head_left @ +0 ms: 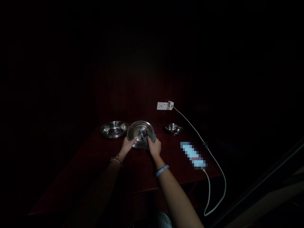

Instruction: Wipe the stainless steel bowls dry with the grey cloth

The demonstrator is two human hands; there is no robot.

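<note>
A round, shiny steel plate (136,129) is held up and tilted toward me above the dark red table. My left hand (128,145) grips its lower left rim, thumb on the inner face. In my right hand (155,147) is a grey cloth (152,136), bunched under the fingers and pressed against the right side of the plate. To the left of the plate lies a wider steel dish (114,129), which looks like a stack. A smaller steel bowl (174,129) sits to the right, apart from my hands.
A pixelated, bright blue-white device (193,155) lies on the table (140,171) at the right. Its white cable (224,183) loops over the table's edge and up to a charger (170,105) in the wall socket (161,106). The surroundings are very dark.
</note>
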